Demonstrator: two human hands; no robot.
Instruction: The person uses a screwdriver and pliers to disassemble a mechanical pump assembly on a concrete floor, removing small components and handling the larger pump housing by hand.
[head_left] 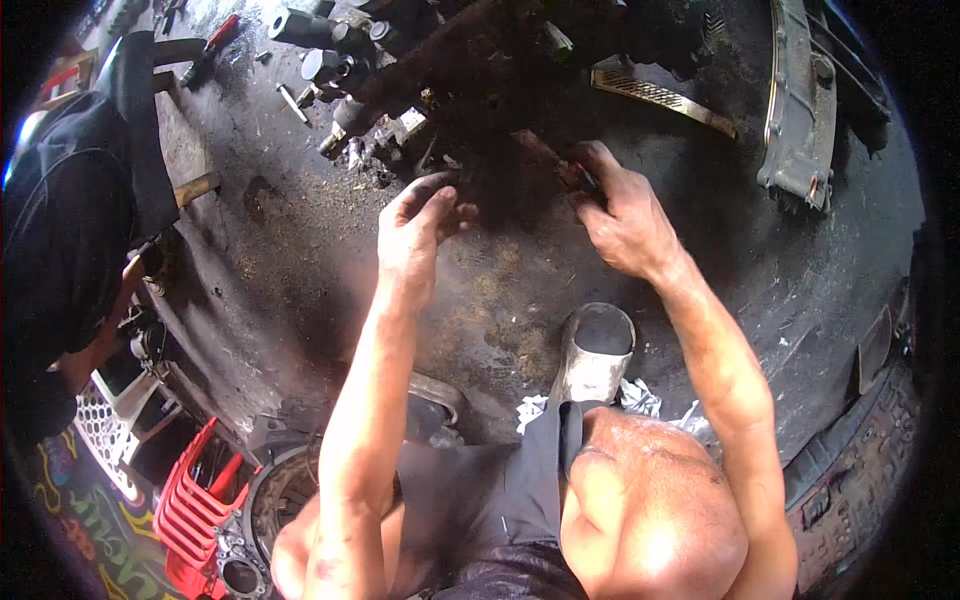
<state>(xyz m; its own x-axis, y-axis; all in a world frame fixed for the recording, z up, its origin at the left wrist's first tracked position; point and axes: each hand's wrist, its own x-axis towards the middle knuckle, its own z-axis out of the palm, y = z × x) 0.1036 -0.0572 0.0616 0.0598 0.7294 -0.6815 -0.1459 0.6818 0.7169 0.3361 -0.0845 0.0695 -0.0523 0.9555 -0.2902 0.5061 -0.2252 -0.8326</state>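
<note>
My right hand (618,205) is closed round the handle end of a narrow, flat-bladed tool (540,150), its blade dull brown. A touch of red shows near my fingers; the exact kind of tool is hard to make out. To its left, my left hand (425,218) hovers with blackened fingers loosely curled and apart, and no object shows in it. Just beyond that hand lies a heap of small greasy metal parts (375,150). A large dark part (480,70) lies in shadow ahead of both hands, its outline unclear.
Sockets and bolts (320,65) and a red-handled tool (215,40) lie at the far left. A perforated metal strip (665,98) and a long grey casting (800,110) lie far right. A person in dark clothes (75,230) is at the left, above red stacked chairs (195,510).
</note>
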